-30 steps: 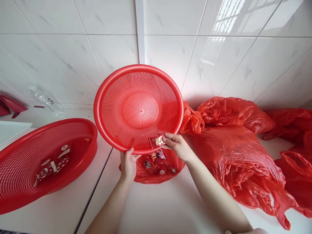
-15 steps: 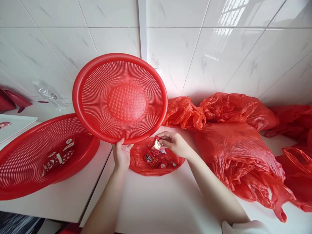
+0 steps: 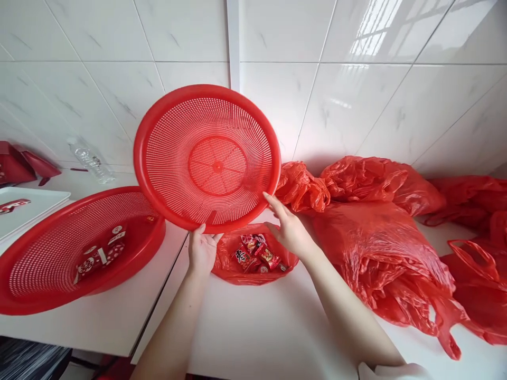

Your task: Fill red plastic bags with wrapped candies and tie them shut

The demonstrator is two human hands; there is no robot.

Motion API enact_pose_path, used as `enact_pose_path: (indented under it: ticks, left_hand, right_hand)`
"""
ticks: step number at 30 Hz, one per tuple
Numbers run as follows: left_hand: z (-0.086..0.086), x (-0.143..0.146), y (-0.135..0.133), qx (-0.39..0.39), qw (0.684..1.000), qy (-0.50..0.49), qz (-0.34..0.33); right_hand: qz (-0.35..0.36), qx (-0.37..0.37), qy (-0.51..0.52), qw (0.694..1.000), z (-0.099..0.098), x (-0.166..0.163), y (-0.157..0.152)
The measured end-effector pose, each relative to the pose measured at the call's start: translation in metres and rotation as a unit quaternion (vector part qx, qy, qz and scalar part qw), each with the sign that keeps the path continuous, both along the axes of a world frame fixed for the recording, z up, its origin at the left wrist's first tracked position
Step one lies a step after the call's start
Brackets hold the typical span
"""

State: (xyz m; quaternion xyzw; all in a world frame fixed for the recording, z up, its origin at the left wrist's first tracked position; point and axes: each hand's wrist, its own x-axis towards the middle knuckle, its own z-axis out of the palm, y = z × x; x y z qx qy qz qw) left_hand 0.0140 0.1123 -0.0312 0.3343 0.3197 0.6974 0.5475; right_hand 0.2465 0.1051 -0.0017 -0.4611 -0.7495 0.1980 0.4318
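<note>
A round red plastic basket (image 3: 217, 166) is tilted up with its inside facing me; nothing lies in it. My left hand (image 3: 203, 252) grips its lower rim, thumb in front and fingers behind. Beside the basket's lower right rim is my right hand (image 3: 291, 229), fingers apart and holding nothing; its index fingertip is at the rim, though I cannot tell if it touches. Below both hands, an opened red plastic bag (image 3: 229, 272) lies on the table with several wrapped candies (image 3: 270, 258) inside.
At left stands another red basket (image 3: 51, 232) with a few red and white packets (image 3: 99, 256) in it. Behind it are a clear plastic bottle (image 3: 91, 161) and a white tray (image 3: 43, 200). Several red plastic bags (image 3: 380, 248) crowd the right side. A tiled wall (image 3: 273, 105) closes the back.
My right hand has let go of a shiny wrapped candy, now in the bag, and has risen to the basket's rim. The basket, still in my left hand, sits slightly further right in view.
</note>
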Motion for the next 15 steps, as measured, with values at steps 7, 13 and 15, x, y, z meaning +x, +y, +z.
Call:
enact_pose_path:
  ticks: [7,13,15]
  left_hand:
    - [0.02,0.022,-0.025,0.002,0.993,0.01,-0.114]
    - [0.052,-0.021,-0.05,0.104,0.936,0.324,0.089]
    - [0.05,-0.049,-0.054,0.097,0.837,0.486,0.233]
  right_hand:
    - [-0.119,0.188,0.024,0.975,0.006,0.02,0.004]
    - [-0.192,0.186,0.183,0.946,0.02,0.056,0.003]
    - [-0.208,0.195,0.224,0.932,0.026,0.066,0.0]
